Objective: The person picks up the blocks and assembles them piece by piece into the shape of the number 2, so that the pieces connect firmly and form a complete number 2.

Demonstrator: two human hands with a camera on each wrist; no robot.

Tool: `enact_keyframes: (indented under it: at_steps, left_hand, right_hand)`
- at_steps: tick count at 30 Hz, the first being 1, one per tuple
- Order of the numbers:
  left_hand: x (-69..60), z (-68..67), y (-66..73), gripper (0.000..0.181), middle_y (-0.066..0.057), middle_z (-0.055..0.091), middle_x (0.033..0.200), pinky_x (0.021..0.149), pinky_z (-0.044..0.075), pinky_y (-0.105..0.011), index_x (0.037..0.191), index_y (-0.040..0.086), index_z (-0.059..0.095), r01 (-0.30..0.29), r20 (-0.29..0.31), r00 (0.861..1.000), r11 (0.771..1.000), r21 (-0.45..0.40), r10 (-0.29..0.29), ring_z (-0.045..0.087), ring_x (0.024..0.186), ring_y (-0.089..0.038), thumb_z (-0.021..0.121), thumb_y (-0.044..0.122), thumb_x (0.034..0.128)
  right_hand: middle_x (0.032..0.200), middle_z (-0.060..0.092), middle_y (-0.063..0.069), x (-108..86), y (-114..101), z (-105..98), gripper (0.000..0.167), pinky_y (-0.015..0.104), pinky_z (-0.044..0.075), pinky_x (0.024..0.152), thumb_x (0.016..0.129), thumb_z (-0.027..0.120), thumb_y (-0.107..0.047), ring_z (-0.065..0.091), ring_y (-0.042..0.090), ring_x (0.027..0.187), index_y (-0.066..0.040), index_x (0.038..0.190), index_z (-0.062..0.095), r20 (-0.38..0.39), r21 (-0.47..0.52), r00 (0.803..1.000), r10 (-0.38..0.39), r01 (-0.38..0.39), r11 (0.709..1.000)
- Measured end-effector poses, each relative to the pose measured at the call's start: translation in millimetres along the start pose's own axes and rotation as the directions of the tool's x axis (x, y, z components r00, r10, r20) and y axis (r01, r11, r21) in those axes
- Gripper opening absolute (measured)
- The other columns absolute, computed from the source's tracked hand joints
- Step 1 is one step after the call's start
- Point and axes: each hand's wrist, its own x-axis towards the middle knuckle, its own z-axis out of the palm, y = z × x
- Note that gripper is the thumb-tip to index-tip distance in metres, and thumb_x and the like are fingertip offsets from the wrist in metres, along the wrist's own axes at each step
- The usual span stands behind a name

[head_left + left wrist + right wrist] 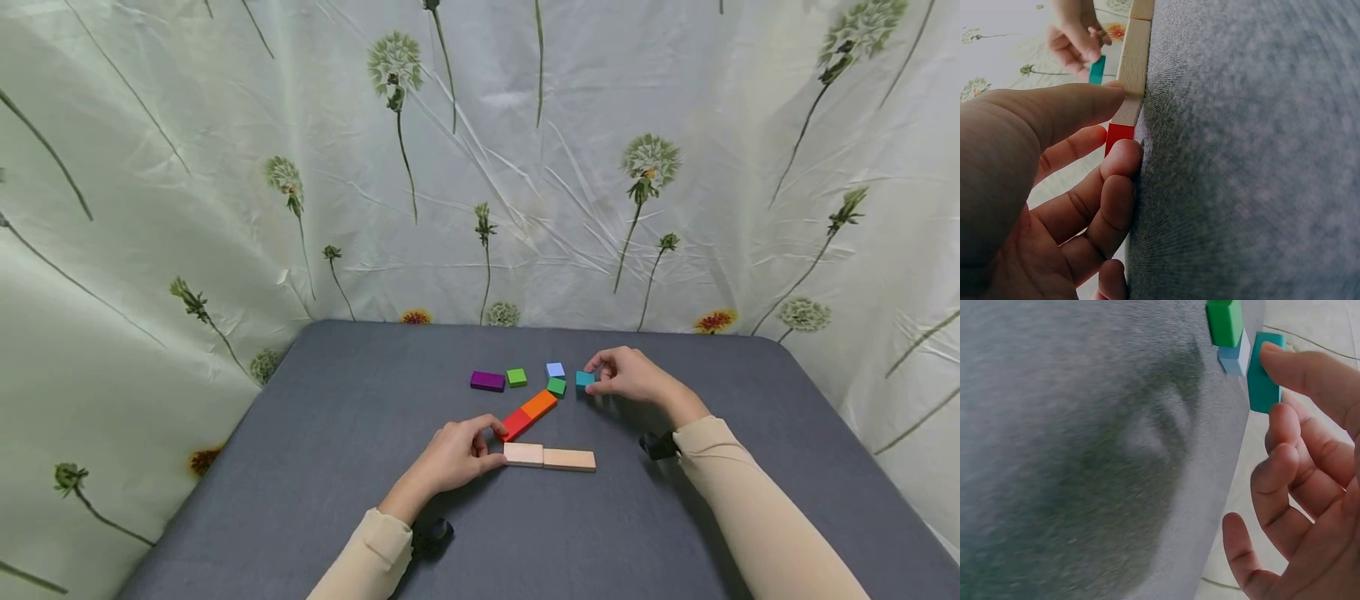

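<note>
My right hand (628,374) pinches a teal block (585,380) between thumb and fingers, lifted above the table in the right wrist view. Next to it are a light blue block (555,370) and a green block (557,387), touching each other. My left hand (453,454) rests at the near-left end of two rows. Its thumb touches a pale wooden block (522,453), and its index finger touches a red block (516,424). An orange block (539,404) continues the slanting red row; a tan wooden block (569,460) continues the straight one.
A purple block (487,381) and a light green block (517,377) lie left of the blue one. All sit on a dark grey table (337,400). A dandelion-print curtain (510,167) hangs behind its far edge.
</note>
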Motion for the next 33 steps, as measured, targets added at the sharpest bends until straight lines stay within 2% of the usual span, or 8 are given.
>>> enact_keyframes:
  at_steps: [8, 13, 18, 23, 27, 33]
  left_hand:
    - [-0.9, 0.5, 1.1, 0.032, 0.009, 0.057, 0.074, 0.061, 0.037, -0.023, 0.122, 0.023, 0.071, 0.01, 0.006, 1.0, 1.0, -0.003, -0.01, 0.048, 0.062, -0.006, 0.085, 0.03, 0.0944]
    - [-1.6, -0.2, 1.5, 0.032, 0.008, 0.057, 0.075, 0.061, 0.036, -0.024, 0.122, 0.023, 0.071, 0.021, 0.008, 1.0, 1.0, -0.006, -0.021, 0.048, 0.063, -0.006, 0.085, 0.029, 0.0945]
    - [-1.9, -0.9, 2.1, 0.031, 0.009, 0.057, 0.074, 0.061, 0.037, -0.024, 0.122, 0.023, 0.071, 0.015, 0.004, 1.0, 1.0, -0.004, -0.015, 0.048, 0.062, -0.006, 0.085, 0.029, 0.0946]
    - [-1.4, -1.0, 2.1, 0.031, 0.009, 0.057, 0.073, 0.061, 0.037, -0.023, 0.121, 0.023, 0.071, 0.012, 0.001, 1.0, 1.0, 0.003, -0.012, 0.048, 0.061, -0.005, 0.085, 0.03, 0.0946]
    - [-0.8, -0.9, 1.7, 0.031, 0.009, 0.057, 0.074, 0.061, 0.038, -0.023, 0.121, 0.023, 0.071, 0.014, 0.003, 1.0, 1.0, 0.0, -0.014, 0.048, 0.061, -0.006, 0.085, 0.03, 0.0945]
    - [0.1, -0.9, 0.3, 0.031, 0.009, 0.058, 0.074, 0.059, 0.038, -0.023, 0.122, 0.023, 0.071, 0.005, 0.004, 1.0, 1.0, -0.012, -0.005, 0.048, 0.061, -0.005, 0.085, 0.03, 0.0948]
  right_hand:
    - [0.075, 0.06, 0.002, 22.2, -14, -2, 0.034, 0.031, 0.042, 0.065, 0.096, 0.08, -0.019, 0.05, 0.015, 0.066, 0.003, 0.121, 0.072, -0.083, -0.005, 0.996, 0.035, -0.036, 0.999]
    - [0.08, 0.062, 0.004, 38.3, -26, 5, 0.037, 0.03, 0.043, 0.066, 0.094, 0.081, -0.024, 0.052, 0.016, 0.068, 0.001, 0.121, 0.073, -0.147, 0.0, 0.985, 0.087, -0.088, 0.996]
    - [0.09, 0.065, 0.007, 52.2, -40, 16, 0.038, 0.031, 0.045, 0.069, 0.094, 0.082, -0.03, 0.057, 0.019, 0.075, -0.003, 0.121, 0.075, -0.18, -0.026, 0.969, 0.169, -0.177, 0.984]
    - [0.107, 0.071, 0.012, 62.1, -50, 25, 0.04, 0.043, 0.05, 0.084, 0.096, 0.08, -0.034, 0.064, 0.026, 0.091, -0.007, 0.123, 0.074, -0.192, -0.033, 0.951, 0.244, -0.254, 0.967]
    - [0.116, 0.072, 0.014, 66.3, -52, 31, 0.039, 0.058, 0.046, 0.101, 0.097, 0.079, -0.034, 0.065, 0.031, 0.103, -0.008, 0.125, 0.073, -0.196, -0.003, 0.94, 0.278, -0.284, 0.959]
    - [0.122, 0.071, 0.018, 71.4, -51, 37, 0.038, 0.065, 0.041, 0.11, 0.096, 0.08, -0.033, 0.064, 0.037, 0.11, -0.008, 0.124, 0.073, -0.206, 0.073, 0.917, 0.342, -0.334, 0.94]
